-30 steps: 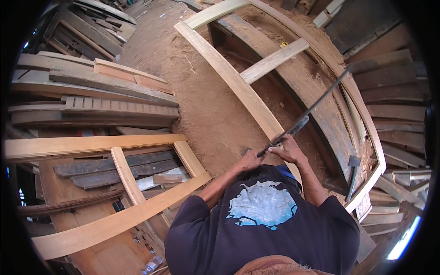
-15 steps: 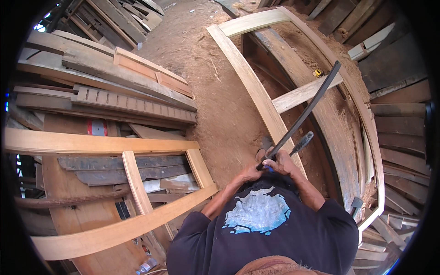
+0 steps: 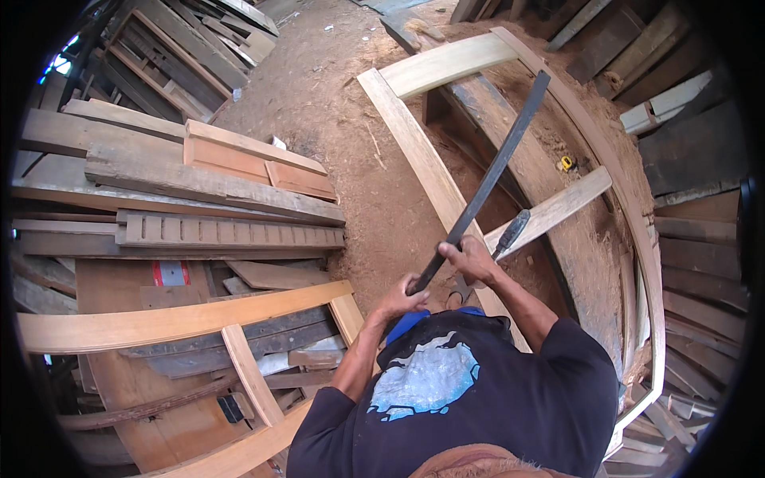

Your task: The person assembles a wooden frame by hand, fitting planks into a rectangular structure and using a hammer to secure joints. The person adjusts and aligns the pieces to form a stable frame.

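A long dark metal bar clamp (image 3: 502,159) slants away from my waist, over the near rail of a pale wooden frame (image 3: 430,167). My left hand (image 3: 405,298) is closed around its lower end. Farther up the bar, my right hand (image 3: 472,261) grips it with the thumb on top. Beside that hand a dark ribbed handle (image 3: 511,233) sticks out, roughly along the bar; where it joins is hidden by my fingers. The frame's cross piece (image 3: 554,209) lies just beyond the handle.
The frame rests over a thick weathered beam (image 3: 590,279); a small yellow tape measure (image 3: 566,163) lies nearby. At left, a second wooden frame (image 3: 183,315) lies near stacked planks (image 3: 223,191). More boards (image 3: 697,239) line the right side. Sawdust covers the ground (image 3: 374,159).
My hands have spread apart along the bar, the left one moving down and left. The bar's far end has swung left. The whole view has shifted slightly.
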